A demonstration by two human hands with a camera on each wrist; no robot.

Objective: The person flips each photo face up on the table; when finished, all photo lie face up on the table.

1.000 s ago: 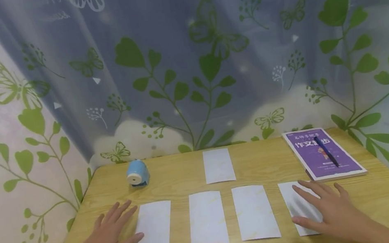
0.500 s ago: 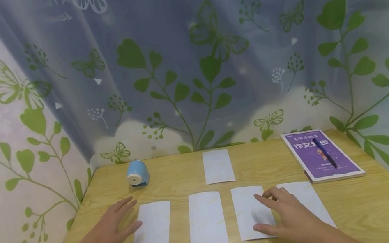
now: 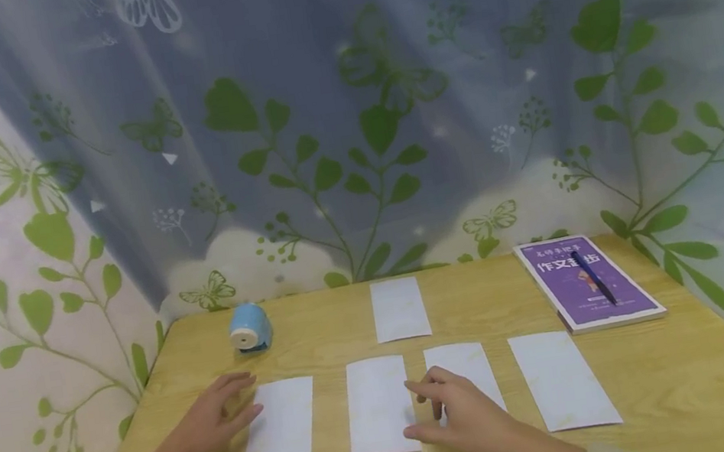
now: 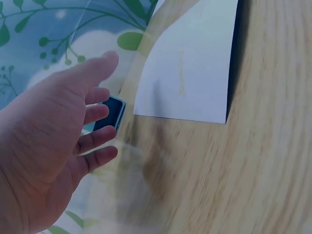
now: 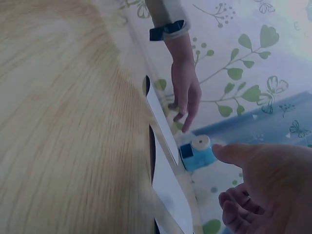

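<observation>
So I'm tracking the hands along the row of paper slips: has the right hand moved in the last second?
Yes. The right hand has slid leftward from the rightmost slip to the two middle slips.

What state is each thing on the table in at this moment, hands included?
Left hand: open, fingers straight, beside the leftmost paper strip.
Right hand: open, over the two middle strips.
Four paper strips in the near row: flat, side by side, apart.
Fifth strip: flat, alone behind the row.
Purple book: closed, lying flat.
Pen: lying on the book.
Blue sharpener: standing by the left edge.
</observation>
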